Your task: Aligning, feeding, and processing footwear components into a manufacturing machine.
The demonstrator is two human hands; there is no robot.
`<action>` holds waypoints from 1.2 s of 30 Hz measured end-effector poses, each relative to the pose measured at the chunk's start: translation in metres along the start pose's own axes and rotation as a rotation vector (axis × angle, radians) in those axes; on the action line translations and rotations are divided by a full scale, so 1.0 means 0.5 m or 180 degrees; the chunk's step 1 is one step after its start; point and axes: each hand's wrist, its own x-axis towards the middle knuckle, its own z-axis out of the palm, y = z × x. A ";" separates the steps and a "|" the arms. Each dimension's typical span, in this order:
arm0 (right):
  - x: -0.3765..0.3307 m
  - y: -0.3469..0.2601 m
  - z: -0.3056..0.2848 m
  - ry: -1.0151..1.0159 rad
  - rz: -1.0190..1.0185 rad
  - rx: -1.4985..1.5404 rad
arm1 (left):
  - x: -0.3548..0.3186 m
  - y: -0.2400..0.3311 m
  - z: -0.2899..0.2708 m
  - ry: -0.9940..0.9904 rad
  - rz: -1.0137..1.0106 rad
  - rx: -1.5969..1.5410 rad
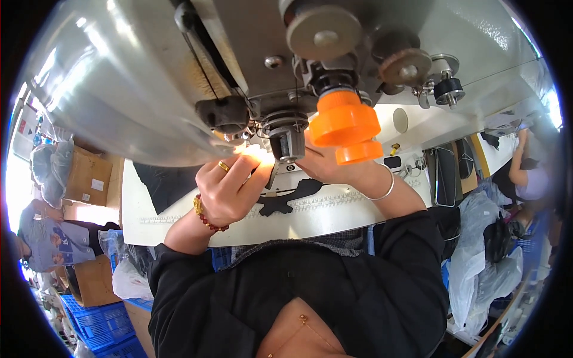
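Observation:
My left hand [230, 188], with a ring and a beaded bracelet, is at the lit needle area of a sewing machine [286, 132]. Its fingers are bent and pressed together; glare and the machine head hide what they hold, if anything. My right hand [325, 164], a bangle on its wrist, rests at the other side of the needle area, its fingertips mostly hidden behind the machine head and an orange knob [344, 119]. Between my forearms a cut black piece [291, 197] lies flat on the white table [298, 225]. A larger dark sheet [164, 186] lies left of my left hand.
A ruler strip [173, 219] runs along the table's near side. Dark flat pieces [444, 176] lie at the right end. Cardboard boxes [88, 176] and blue crates [98, 322] stand left, plastic bags [471, 256] right. Other people [531, 179] are at both sides.

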 end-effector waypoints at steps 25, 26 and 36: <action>-0.005 -0.004 0.034 0.0012 0.0396 0.0402 | -0.043 -0.033 0.019 -0.0323 -0.0696 0.0167; -0.002 -0.005 0.035 0.0119 0.0244 0.0370 | -0.043 -0.034 0.015 -0.0417 -0.0733 0.0256; -0.018 -0.025 0.053 0.0148 0.0366 0.0147 | -0.019 -0.041 -0.015 -0.0516 -0.0947 -0.0293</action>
